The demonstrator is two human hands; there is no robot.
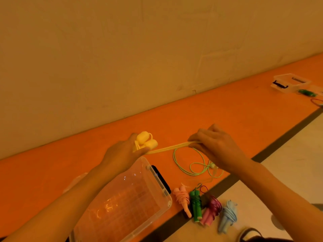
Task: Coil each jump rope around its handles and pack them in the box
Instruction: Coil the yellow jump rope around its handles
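My left hand point(125, 153) grips the two yellow jump rope handles point(146, 141) side by side above the floor. Their yellow cord point(167, 148) runs taut in several strands to my right hand point(212, 145), which pinches the far end of the bundle. Below my left forearm stands the clear plastic box point(155, 173), with nothing in it that I can see. A loose light-green rope point(195, 165) lies uncoiled on the orange floor under my right hand. Four coiled ropes lie in a row right of the box: pink point(182, 198), green point(196, 203), magenta point(212, 209) and light blue point(228, 214).
The wall runs close behind the orange floor strip point(236, 110). A dark line borders the pale floor at the right. Far right stand another clear box point(290, 82), a green coiled rope point(306, 92) and a red cord point(316, 102). A shoe point(250, 234) shows at the bottom edge.
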